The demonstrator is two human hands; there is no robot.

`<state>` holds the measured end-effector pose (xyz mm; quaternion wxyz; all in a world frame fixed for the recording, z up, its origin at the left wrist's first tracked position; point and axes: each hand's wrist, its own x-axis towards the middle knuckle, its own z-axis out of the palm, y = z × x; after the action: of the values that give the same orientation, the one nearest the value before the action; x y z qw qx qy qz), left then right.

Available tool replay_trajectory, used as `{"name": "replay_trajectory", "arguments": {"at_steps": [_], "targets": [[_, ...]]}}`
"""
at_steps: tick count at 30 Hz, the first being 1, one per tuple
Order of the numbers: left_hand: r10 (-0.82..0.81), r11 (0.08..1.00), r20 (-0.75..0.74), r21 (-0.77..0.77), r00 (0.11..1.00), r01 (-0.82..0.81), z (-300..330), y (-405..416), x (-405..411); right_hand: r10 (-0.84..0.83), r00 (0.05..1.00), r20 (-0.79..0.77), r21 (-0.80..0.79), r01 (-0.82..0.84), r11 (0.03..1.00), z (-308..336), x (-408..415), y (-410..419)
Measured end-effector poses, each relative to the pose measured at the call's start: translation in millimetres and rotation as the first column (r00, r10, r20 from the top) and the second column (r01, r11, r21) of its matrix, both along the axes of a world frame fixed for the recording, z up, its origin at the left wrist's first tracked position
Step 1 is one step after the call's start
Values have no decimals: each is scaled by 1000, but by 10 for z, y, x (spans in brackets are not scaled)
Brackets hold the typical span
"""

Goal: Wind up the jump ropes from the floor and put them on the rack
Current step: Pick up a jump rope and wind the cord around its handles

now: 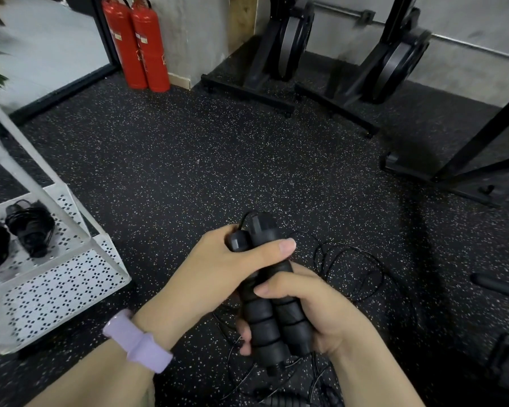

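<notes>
At lower centre, both hands gripped two ribbed black foam handles (272,306) held side by side: left hand (218,268) near the top, right hand (309,312) lower. Thin black cord (350,259) looped over the speckled rubber floor (188,160); a wound rope (30,227) lay on the perforated white rack (71,277) at left.

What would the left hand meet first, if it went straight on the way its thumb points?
Probably nothing soon: the left hand, gripping the jump rope handles, points right, toward loose cord on the floor; depth is unclear.

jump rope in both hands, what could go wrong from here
The thin cord lies in loose overlapping loops on the floor, so it may knot while winding. The left hand and right hand hold the two handles side by side; one could slip free.
</notes>
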<state>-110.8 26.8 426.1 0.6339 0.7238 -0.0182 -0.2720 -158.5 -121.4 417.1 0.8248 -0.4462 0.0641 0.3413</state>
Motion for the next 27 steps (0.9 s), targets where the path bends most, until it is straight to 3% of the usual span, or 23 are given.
{"name": "replay_trajectory", "arguments": {"at_steps": [4,7,11,15,20,23,27], "targets": [[6,999,-4,-50,1000,-6,18,-5,-38,55,997,-56,22,-54,998,-79,3,46],[76,995,15,-63,997,-75,22,-23,-59,98,995,21,52,-98,994,-98,6,75],[236,953,7,-196,972,-230,-2,9,20,156,983,95,150,-169,974,-96,22,52],[190,960,83,-225,978,-167,-6,39,70,141,985,100,91,-150,984,-120,3,58],[137,987,177,-106,975,-119,-30,59,139,-86,986,146,161,62,985,-146,26,71],[-28,986,269,168,963,-18,-33,45,19,-249,956,154,157,225,962,-172,70,67],[-171,965,363,251,916,81,-115,-22,-149,-398,911,109,84,390,917,-237,90,61]]}}
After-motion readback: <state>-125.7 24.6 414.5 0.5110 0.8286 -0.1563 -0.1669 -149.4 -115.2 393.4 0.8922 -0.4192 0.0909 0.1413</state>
